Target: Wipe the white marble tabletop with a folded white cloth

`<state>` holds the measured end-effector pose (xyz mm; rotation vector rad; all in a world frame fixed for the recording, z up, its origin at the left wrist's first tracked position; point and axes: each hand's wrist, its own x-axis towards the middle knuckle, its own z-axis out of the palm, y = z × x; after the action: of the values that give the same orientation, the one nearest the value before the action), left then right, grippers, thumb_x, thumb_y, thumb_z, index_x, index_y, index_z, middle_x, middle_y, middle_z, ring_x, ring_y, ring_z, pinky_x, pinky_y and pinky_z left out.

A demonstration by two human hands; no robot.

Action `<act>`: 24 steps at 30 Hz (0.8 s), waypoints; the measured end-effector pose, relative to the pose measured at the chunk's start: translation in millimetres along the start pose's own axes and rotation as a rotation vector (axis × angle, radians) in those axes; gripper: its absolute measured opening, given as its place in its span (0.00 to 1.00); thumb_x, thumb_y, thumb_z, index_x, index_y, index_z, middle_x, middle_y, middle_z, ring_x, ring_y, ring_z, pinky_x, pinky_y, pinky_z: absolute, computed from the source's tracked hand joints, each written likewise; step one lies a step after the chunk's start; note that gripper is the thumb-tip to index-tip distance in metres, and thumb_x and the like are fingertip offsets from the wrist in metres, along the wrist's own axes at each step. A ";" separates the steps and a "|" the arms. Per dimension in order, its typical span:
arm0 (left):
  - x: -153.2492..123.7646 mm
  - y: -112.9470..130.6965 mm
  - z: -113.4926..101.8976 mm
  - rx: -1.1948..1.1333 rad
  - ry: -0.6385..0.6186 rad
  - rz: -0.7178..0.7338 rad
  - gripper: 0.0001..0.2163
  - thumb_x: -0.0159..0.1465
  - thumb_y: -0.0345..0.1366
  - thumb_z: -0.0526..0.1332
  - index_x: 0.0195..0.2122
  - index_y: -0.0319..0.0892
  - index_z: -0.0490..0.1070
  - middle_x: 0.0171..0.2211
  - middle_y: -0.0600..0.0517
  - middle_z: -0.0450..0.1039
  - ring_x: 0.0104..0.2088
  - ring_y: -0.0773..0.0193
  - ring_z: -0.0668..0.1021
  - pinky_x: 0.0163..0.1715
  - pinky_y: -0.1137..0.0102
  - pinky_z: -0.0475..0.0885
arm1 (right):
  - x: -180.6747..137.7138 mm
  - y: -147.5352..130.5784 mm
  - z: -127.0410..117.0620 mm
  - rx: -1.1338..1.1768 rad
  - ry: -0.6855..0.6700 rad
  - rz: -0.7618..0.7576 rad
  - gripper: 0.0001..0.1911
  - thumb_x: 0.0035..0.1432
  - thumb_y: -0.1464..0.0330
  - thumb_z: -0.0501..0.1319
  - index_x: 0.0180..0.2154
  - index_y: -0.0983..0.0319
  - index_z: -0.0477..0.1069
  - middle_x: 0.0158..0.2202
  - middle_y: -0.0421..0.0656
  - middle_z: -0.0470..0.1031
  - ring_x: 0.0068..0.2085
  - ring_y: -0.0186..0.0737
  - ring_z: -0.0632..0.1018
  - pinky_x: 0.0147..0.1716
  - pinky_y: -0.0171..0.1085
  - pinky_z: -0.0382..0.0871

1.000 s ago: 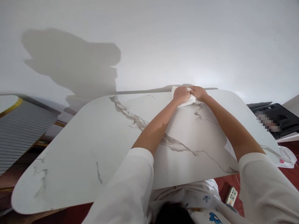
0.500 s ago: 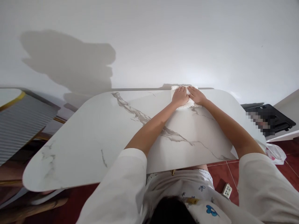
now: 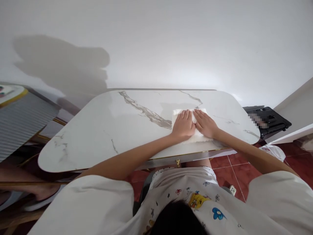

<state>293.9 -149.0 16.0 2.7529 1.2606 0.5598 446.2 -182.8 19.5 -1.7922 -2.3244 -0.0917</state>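
Both hands press flat on a white cloth [image 3: 195,138] spread on the marble-patterned white table [image 3: 90,133]. My left hand [image 3: 184,126] covers the cloth's left part, fingers stretched out and pointing away from me. Close beside it, my right hand [image 3: 205,124] lies on the right part with its fingers angled toward the left. The thumbs meet or nearly meet in the middle. Under the palms the cloth is hidden; its edges show around the fingertips and below the hands.
A white wall [image 3: 156,45] rises behind the table's far edge. At right are a black case [image 3: 274,122], a plastic bag [image 3: 274,151] and a socket block [image 3: 232,190] on the red floor. A ribbed grey cabinet [image 3: 26,120] stands at left, with another person's leg [image 3: 41,186] below.
Both hands have drawn the cloth from the table's far edge back toward me, and slightly left. My elbows now bend outward more. The view has shifted a little.
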 end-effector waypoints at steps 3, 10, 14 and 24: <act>-27.5 11.6 -7.8 -0.002 -0.040 0.014 0.27 0.64 0.35 0.46 0.63 0.28 0.54 0.65 0.37 0.53 0.65 0.49 0.56 0.64 0.56 0.51 | -26.8 -17.5 -3.2 0.016 0.014 -0.004 0.32 0.64 0.62 0.42 0.65 0.69 0.51 0.67 0.52 0.51 0.67 0.48 0.53 0.64 0.51 0.51; -35.7 43.2 -9.5 -0.006 -0.071 -0.029 0.27 0.65 0.35 0.45 0.63 0.26 0.52 0.65 0.35 0.52 0.66 0.47 0.54 0.64 0.54 0.50 | -51.0 -0.9 -11.9 0.047 -0.035 -0.067 0.31 0.66 0.61 0.40 0.66 0.67 0.49 0.68 0.49 0.49 0.68 0.46 0.51 0.65 0.50 0.48; -16.2 71.1 -2.6 -0.069 -0.072 0.015 0.28 0.65 0.36 0.44 0.64 0.24 0.50 0.66 0.36 0.50 0.66 0.47 0.53 0.65 0.56 0.48 | -63.3 41.9 -15.9 0.048 -0.027 -0.090 0.31 0.66 0.60 0.40 0.67 0.64 0.46 0.68 0.46 0.48 0.68 0.46 0.50 0.65 0.52 0.48; 53.0 86.3 18.3 -0.102 -0.052 0.017 0.28 0.66 0.36 0.44 0.64 0.21 0.50 0.66 0.34 0.50 0.66 0.47 0.53 0.64 0.57 0.47 | -32.5 118.6 -15.6 0.043 -0.009 -0.034 0.30 0.66 0.58 0.41 0.67 0.59 0.48 0.68 0.41 0.50 0.67 0.47 0.52 0.66 0.52 0.48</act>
<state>394.2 -165.1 32.4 2.6790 1.1646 0.5339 570.1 -185.4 19.3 -1.7374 -2.3449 -0.0380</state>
